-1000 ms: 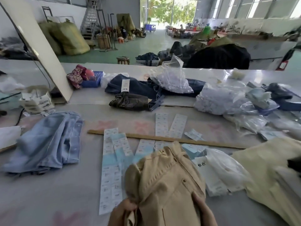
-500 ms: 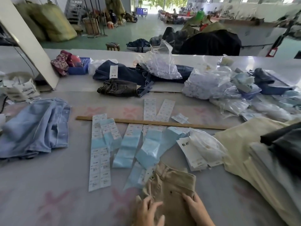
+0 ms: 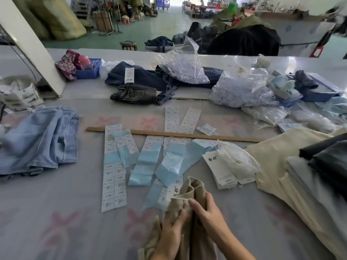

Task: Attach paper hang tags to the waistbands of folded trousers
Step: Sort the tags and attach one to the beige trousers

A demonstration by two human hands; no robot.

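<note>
Tan trousers (image 3: 191, 190) lie bunched at the near edge of the table, waistband end raised. My left hand (image 3: 171, 229) grips the cloth on its left side. My right hand (image 3: 208, 214) curls round the fold on the right. A white hang tag (image 3: 173, 192) with black characters peeks out just left of the waistband. A stack of white hang tags (image 3: 219, 169) lies to the right, next to a clear bag (image 3: 238, 162). Strips of size labels and pale blue backing (image 3: 114, 166) are spread across the middle.
A wooden ruler (image 3: 172, 135) crosses the table. Light blue jeans (image 3: 39, 139) lie at the left, dark jeans (image 3: 146, 79) at the back, a cream and grey trouser stack (image 3: 293, 175) at the right. Plastic bags (image 3: 242, 91) crowd the back right.
The tan trousers came down from in front of the camera onto the table. Both hands then gathered the waistband end up into a bunch. The camera tilted down.
</note>
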